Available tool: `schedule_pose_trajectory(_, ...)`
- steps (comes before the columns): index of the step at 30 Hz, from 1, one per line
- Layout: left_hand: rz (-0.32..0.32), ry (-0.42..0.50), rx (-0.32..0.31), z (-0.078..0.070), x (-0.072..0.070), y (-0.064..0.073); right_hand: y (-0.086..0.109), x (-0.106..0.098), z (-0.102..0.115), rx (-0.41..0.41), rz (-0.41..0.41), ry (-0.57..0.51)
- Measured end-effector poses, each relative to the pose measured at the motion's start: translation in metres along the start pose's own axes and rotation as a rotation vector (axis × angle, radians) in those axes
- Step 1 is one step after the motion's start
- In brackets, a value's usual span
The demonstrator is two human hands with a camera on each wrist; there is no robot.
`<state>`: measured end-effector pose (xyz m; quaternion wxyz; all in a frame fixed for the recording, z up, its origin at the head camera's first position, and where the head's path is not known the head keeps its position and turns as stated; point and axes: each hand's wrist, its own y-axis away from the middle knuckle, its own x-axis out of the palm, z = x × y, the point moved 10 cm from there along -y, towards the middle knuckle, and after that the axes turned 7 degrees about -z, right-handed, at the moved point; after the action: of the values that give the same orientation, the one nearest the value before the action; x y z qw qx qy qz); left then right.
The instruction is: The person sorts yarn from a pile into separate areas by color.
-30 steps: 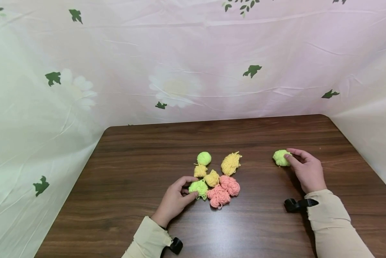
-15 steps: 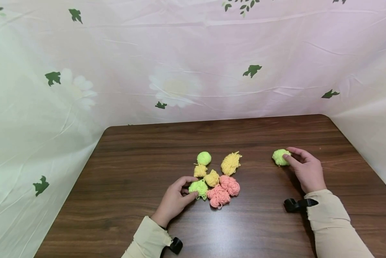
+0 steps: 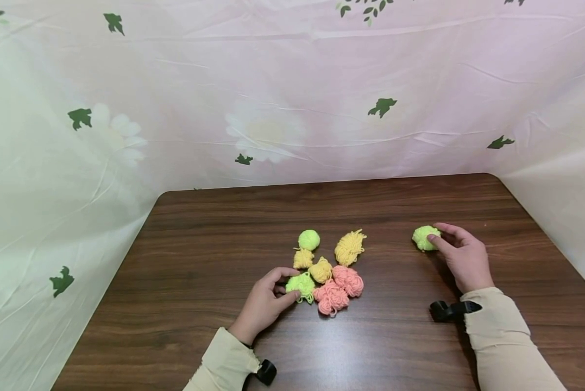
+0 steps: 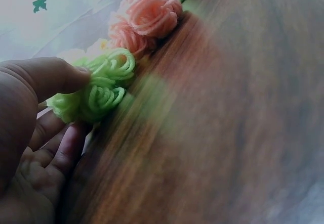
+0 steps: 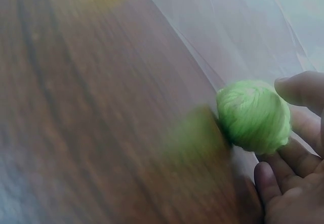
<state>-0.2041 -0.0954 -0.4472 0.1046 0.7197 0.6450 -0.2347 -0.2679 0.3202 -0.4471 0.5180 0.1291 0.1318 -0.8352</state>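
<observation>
In the head view my left hand (image 3: 268, 298) pinches a loose lime-green yarn ball (image 3: 300, 287) at the left of a small cluster. The left wrist view shows the thumb (image 4: 66, 76) on top of that looped yarn, with fingers underneath. Away to the right, my right hand (image 3: 463, 258) holds a rounder, tightly wound lime-green yarn ball (image 3: 426, 238) between thumb and fingers. This ball (image 5: 253, 117) sits by the table surface in the right wrist view. Two pink yarn balls (image 3: 332, 297) lie just right of the left hand's ball.
Yellow yarn balls (image 3: 320, 270) lie behind the pink ones, with a longer yellow bundle (image 3: 350, 247) to their right. A smooth green ball (image 3: 309, 239) tops the cluster's left side. The brown wood table (image 3: 214, 228) ends at a patterned cloth backdrop (image 3: 292, 98).
My right hand and its green yarn ball have shifted very slightly to the left and away from me. The left hand and the cluster have stayed still.
</observation>
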Motion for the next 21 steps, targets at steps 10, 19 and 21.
schedule_pose_trajectory(10, -0.006, 0.009, -0.006, -0.0017, -0.002, 0.0002, 0.0001, 0.0001, 0.0007, -0.005, -0.001, 0.01)
schedule_pose_trajectory(19, -0.009, 0.016, -0.011, -0.0008, -0.0021, -0.0001, -0.0005, 0.0005, 0.0001, -0.009, -0.002, 0.006)
schedule_pose_trajectory(21, -0.008, 0.016, -0.01, -0.0004, -0.0017, -0.0001, -0.0004, 0.0001, -0.0001, -0.008, -0.002, -0.006)
